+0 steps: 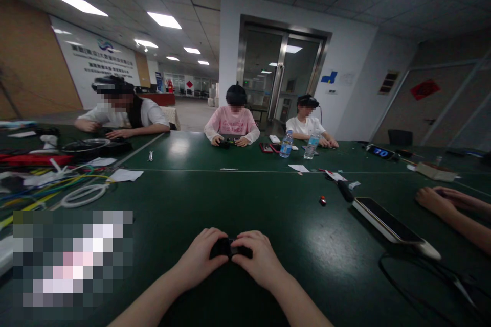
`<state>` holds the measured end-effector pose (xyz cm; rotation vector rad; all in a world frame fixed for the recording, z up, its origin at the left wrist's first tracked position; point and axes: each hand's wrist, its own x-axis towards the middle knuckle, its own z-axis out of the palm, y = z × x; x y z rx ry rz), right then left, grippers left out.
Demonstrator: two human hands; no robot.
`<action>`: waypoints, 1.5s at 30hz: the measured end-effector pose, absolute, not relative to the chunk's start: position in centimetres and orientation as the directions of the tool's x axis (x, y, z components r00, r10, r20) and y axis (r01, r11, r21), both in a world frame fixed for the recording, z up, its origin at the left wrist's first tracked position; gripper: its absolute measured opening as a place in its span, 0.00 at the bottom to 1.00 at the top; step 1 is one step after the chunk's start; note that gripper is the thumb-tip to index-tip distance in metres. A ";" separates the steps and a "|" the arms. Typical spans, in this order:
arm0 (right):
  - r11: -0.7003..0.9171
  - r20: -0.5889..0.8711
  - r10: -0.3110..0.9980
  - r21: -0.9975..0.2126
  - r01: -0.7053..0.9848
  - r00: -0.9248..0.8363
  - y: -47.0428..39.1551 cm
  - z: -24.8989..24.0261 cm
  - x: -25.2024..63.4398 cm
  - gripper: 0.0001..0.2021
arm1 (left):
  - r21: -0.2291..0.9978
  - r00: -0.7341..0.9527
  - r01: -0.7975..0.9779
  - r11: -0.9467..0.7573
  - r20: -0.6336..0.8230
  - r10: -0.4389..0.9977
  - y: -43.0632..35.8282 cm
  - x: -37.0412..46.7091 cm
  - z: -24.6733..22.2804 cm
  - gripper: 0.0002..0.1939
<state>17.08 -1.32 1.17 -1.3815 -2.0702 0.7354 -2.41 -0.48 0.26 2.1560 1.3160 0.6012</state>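
Note:
Just above the green table (268, 199), at the lower middle of the head view, both of my hands close round a small dark object (230, 248). My left hand (200, 256) grips its left end between thumb and fingers. Its right end is pinched by my right hand (258, 256). The object looks black and blocky; my fingers cover much of it, and its kind cannot be made out. A gap of dark surface shows between the fingertips of the two hands.
Right of my hands lie a phone on a white block (387, 222), a black cable (406, 286) and a small red item (322, 201). Cables (84, 195) crowd the left. Two water bottles (286, 144) stand farther off. Several people sit around; another person's hands (437, 199) are at right.

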 end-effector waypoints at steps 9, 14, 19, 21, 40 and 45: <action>0.356 0.179 0.925 -0.716 0.600 -0.335 -1.5 1.2 17.3 0.19 | 0.649 0.413 0.670 -0.360 0.077 0.907 -0.7 -2.4 0.7 0.18; 0.313 0.165 0.941 -0.751 0.582 -0.294 -1.4 1.2 17.3 0.13 | 0.663 0.417 0.662 -0.350 0.062 0.907 -0.7 -2.4 0.8 0.19; 0.273 0.155 0.958 -0.761 0.589 -0.243 -1.2 0.8 17.0 0.13 | 0.656 0.418 0.666 -0.355 0.067 0.906 -0.6 -2.4 0.7 0.20; 0.267 0.155 0.960 -0.761 0.591 -0.233 -1.2 0.7 17.0 0.13 | 0.656 0.420 0.665 -0.357 0.066 0.905 -0.6 -2.4 0.7 0.20; 0.340 0.181 0.936 -0.678 0.652 -0.301 -1.5 1.1 17.0 0.11 | 0.651 0.411 0.670 -0.356 0.074 0.909 -0.5 -2.4 0.4 0.21; 0.343 0.182 0.936 -0.665 0.664 -0.301 -1.5 1.1 17.0 0.09 | 0.662 0.413 0.661 -0.353 0.072 0.908 -0.5 -2.4 0.4 0.22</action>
